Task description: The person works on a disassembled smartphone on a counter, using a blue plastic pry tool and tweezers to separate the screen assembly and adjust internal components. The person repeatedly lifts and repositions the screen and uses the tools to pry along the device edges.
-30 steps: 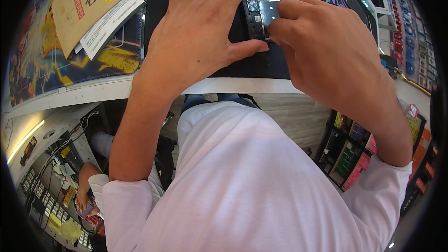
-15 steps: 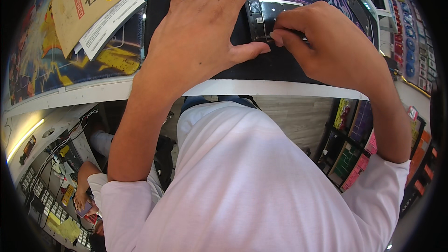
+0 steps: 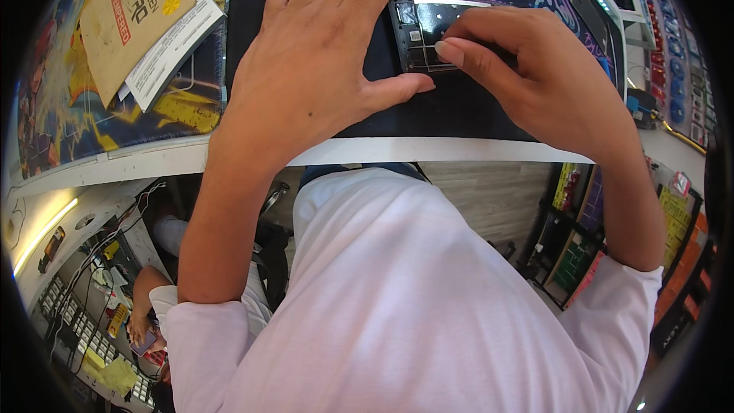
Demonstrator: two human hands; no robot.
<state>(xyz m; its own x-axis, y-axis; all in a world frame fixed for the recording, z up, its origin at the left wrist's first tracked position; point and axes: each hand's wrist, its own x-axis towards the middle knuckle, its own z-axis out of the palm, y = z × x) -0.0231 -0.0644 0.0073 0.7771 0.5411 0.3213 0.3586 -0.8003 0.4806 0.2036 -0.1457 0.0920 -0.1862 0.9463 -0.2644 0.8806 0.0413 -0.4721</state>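
An opened black phone point(image 3: 414, 36) lies on a dark printed mat point(image 3: 451, 111), with a bare, shiny inner surface facing up. My left hand point(image 3: 313, 53) spreads open around its left end. The left thumb lies just off the phone's near edge, and the fingers reach past the far left corner. Over the middle of the phone, my right hand point(image 3: 539, 69) is closed in a pinch, its thumb and fingertips low over the inner surface. Whatever sits in that pinch is too small or hidden to make out. The right hand covers the phone's right part.
To the left, a tan screen-protector envelope point(image 3: 130, 15) rests over white papers point(image 3: 174, 50) on a colourful mat point(image 3: 53, 99). The table's white edge point(image 3: 428, 152) runs in front of me. Below left, another person's hand point(image 3: 139, 329) holds a phone. Shelves with packets point(image 3: 573, 252) stand lower right.
The view has shifted slightly, moving the phone and both hands a little left in it. My right thumb has moved slightly farther over the phone, away from its near edge. The left hand keeps its pose.
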